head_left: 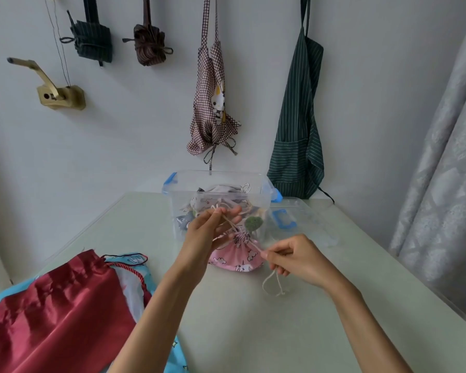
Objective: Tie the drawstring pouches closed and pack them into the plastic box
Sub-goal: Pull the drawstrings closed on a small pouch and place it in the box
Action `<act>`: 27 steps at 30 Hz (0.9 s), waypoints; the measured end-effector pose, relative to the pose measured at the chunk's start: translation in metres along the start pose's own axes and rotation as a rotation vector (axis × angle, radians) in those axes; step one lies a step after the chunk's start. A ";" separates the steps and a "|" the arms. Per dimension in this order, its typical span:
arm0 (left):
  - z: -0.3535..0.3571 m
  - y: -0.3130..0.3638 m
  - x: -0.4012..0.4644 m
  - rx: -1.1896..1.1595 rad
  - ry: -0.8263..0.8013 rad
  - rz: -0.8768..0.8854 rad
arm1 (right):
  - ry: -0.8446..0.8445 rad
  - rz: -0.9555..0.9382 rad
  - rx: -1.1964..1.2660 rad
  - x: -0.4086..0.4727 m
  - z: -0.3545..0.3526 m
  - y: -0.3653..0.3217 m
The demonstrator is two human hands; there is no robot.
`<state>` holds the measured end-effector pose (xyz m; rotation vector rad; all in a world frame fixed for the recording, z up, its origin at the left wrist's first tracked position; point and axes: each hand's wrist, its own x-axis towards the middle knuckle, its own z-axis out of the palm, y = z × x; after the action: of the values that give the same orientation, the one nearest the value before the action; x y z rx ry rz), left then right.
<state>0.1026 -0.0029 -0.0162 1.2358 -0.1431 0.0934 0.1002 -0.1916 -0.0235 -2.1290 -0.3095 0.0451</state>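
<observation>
Pouches wait in two places on the pale green worktop: a heap at the near left, and more already inside the plastic box. Largest in the heap is a dark red satin drawstring bag, lying over a blue printed bag with a red cord. Against the wall at the far edge stands the clear plastic box with blue latches, holding several tied pouches; its clear lid lies flat just to its right. In front of the box sits the pink pouch, printed with small cartoon figures, its mouth gathered shut. The left hand is closed on one run of the cream drawstring, pinching it above the pouch, close to the box. The right hand pinches the other run to the pouch's right, and the knotted loop end hangs down from it onto the worktop.
</observation>
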 end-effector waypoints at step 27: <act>0.014 0.007 -0.020 0.696 -0.485 -0.216 | -0.160 -0.091 -0.101 -0.016 -0.021 -0.018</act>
<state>0.0812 -0.0138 -0.0085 1.9462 -0.4203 -0.3791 0.0843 -0.2030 0.0017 -2.2132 -0.5120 0.1501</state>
